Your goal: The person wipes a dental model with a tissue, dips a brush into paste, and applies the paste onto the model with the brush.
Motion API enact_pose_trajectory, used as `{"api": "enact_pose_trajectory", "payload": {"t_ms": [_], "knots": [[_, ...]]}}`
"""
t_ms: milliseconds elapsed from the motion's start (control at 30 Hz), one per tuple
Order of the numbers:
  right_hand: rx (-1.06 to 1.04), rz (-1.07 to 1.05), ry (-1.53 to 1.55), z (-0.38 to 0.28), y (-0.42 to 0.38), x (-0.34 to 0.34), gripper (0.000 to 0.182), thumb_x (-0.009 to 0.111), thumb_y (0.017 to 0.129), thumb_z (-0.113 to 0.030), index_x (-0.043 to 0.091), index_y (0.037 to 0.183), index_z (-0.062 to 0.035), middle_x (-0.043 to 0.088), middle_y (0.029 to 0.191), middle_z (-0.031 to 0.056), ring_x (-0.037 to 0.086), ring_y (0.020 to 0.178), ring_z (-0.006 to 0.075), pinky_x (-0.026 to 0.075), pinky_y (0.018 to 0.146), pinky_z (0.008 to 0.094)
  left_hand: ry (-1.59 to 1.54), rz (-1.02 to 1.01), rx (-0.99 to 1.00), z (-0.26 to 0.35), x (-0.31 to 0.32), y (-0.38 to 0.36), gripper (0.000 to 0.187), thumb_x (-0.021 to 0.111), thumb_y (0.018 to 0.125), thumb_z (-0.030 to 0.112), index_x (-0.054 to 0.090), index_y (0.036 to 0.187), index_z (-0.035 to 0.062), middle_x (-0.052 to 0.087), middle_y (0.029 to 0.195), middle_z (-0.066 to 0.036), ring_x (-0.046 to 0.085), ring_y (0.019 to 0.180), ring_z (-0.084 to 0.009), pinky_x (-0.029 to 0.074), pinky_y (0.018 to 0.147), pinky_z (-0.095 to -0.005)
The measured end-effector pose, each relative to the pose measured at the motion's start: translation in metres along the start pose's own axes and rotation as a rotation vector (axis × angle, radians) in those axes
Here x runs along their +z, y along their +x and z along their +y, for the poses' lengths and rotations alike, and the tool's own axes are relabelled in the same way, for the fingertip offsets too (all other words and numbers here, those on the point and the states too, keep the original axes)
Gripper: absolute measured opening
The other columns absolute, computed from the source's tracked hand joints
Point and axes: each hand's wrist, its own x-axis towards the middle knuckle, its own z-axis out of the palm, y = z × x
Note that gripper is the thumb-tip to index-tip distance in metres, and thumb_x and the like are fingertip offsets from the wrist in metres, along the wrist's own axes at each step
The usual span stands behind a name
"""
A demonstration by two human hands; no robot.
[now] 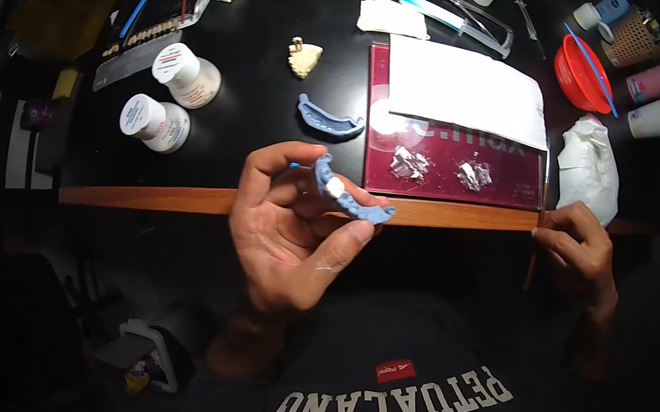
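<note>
left hand (290,230) gripping blue dental model (346,195), white tooth

A blue dental model (346,195) (one white tooth), a maroon slab (436,162), an orange-red bowl (579,77).

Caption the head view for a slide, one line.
Left hand holds up a blue dental arch model while right hand grips a thin brush at the table edge.

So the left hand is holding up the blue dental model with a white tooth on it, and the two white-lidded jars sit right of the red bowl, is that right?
Not quite. The left hand does hold the blue dental model with its white tooth, but the two white-lidded jars sit far to the left of the red bowl, across the black table. The head view shows it.
</note>
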Motion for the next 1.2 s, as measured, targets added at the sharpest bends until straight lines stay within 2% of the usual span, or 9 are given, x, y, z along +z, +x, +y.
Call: {"api": "enact_pose_trajectory", "payload": {"t_ms": [100, 233, 300, 367, 433, 567, 800, 933, 1200], "knots": [[-0.083, 0.09, 0.0, 0.0, -0.007, 0.0, 0.021, 0.074, 0.065, 0.003, 0.069, 0.085, -0.0004, 0.06, 0.077, 0.0093, 0.057, 0.065, 0.0221, 0.043, 0.057, 0.033, 0.028, -0.018, 0.011, -0.002, 0.0, 0.001, 0.061, 0.067, 0.078, -0.008, 0.035, 0.129, -0.0012, 0.064, 0.095, -0.018, 0.07, 0.098, -0.0279, 0.057, 0.09, -0.0377], [-0.152, 0.453, -0.038, -0.009, -0.009, -0.001, 0.02, 0.07, 0.082, 0.003, 0.06, 0.099, -0.0004, 0.056, 0.081, 0.0123, 0.055, 0.064, 0.022, 0.042, 0.054, 0.0327, 0.042, -0.02, 0.029, -0.006, -0.001, 0.002, 0.06, 0.067, 0.079, -0.009, 0.035, 0.129, -0.0006, 0.065, 0.097, -0.018, 0.069, 0.1, -0.0278, 0.057, 0.092, -0.0377], [-0.295, 0.606, -0.068, 0.022, -0.017, -0.009, 0.013, 0.057, 0.094, -0.001, 0.052, 0.105, 0.0031, 0.055, 0.085, 0.0162, 0.053, 0.064, 0.0229, 0.043, 0.052, 0.0338, 0.036, -0.015, 0.027, -0.006, 0.001, 0.002, 0.059, 0.067, 0.079, -0.01, 0.035, 0.128, -0.0006, 0.065, 0.097, -0.016, 0.069, 0.099, -0.0273, 0.056, 0.093, -0.0382], [-0.155, 0.825, -0.004, 0.035, -0.009, -0.02, 0.013, 0.058, 0.094, -0.002, 0.052, 0.102, 0.0063, 0.056, 0.087, 0.0161, 0.056, 0.067, 0.0215, 0.045, 0.055, 0.0312, 0.076, 0.03, -0.015, -0.002, 0.004, 0.0, 0.059, 0.067, 0.079, -0.009, 0.036, 0.128, -0.0006, 0.063, 0.097, -0.015, 0.069, 0.098, -0.025, 0.056, 0.094, -0.0392], [0.207, 0.945, -0.102, 0.053, -0.002, -0.033, 0.013, 0.062, 0.093, -0.001, 0.055, 0.101, 0.0055, 0.06, 0.089, 0.0132, 0.059, 0.071, 0.0161, 0.047, 0.061, 0.0257, 0.075, 0.044, 0.026, -0.004, 0.01, 0.0, 0.061, 0.068, 0.079, -0.007, 0.036, 0.13, -0.001, 0.06, 0.098, -0.014, 0.066, 0.097, -0.0214, 0.056, 0.093, -0.0384], [0.338, 0.897, 0.278, 0.097, 0.022, -0.047, 0.01, 0.066, 0.092, 0.0, 0.06, 0.1, 0.0011, 0.064, 0.089, 0.006, 0.06, 0.078, 0.0085, 0.048, 0.072, 0.0203, 0.067, 0.006, 0.075, -0.008, 0.007, -0.001, 0.06, 0.069, 0.08, -0.011, 0.035, 0.129, 0.0005, 0.063, 0.098, -0.016, 0.068, 0.097, -0.0251, 0.056, 0.091, -0.0363], [0.355, 0.872, 0.267, 0.106, 0.021, -0.039, 0.011, 0.066, 0.091, 0.002, 0.059, 0.1, 0.0024, 0.063, 0.092, 0.0054, 0.06, 0.083, 0.0077, 0.05, 0.076, 0.0204, 0.065, 0.022, 0.082, -0.01, 0.004, 0.0, 0.063, 0.07, 0.079, -0.009, 0.034, 0.131, 0.0001, 0.063, 0.097, -0.016, 0.068, 0.095, -0.0239, 0.056, 0.092, -0.038], [0.44, 0.999, 0.244, 0.075, -0.011, -0.058, 0.01, 0.065, 0.091, -0.005, 0.06, 0.098, 0.0008, 0.066, 0.078, 0.0079, 0.053, 0.061, 0.0042, 0.034, 0.051, 0.0154, 0.088, 0.027, 0.073, -0.01, 0.004, -0.002, 0.064, 0.07, 0.079, -0.008, 0.034, 0.131, -0.0004, 0.062, 0.096, -0.015, 0.067, 0.095, -0.0219, 0.056, 0.093, -0.0397], [0.755, 1.029, 0.098, 0.052, -0.078, -0.042, 0.012, 0.066, 0.092, -0.01, 0.06, 0.089, -0.0001, 0.061, 0.071, 0.004, 0.048, 0.058, 0.0035, 0.032, 0.053, 0.0168, 0.116, 0.004, 0.058, -0.007, 0.002, -0.001, 0.066, 0.07, 0.079, -0.007, 0.032, 0.133, -0.0001, 0.06, 0.097, -0.015, 0.066, 0.098, -0.0208, 0.056, 0.095, -0.0406]]}}
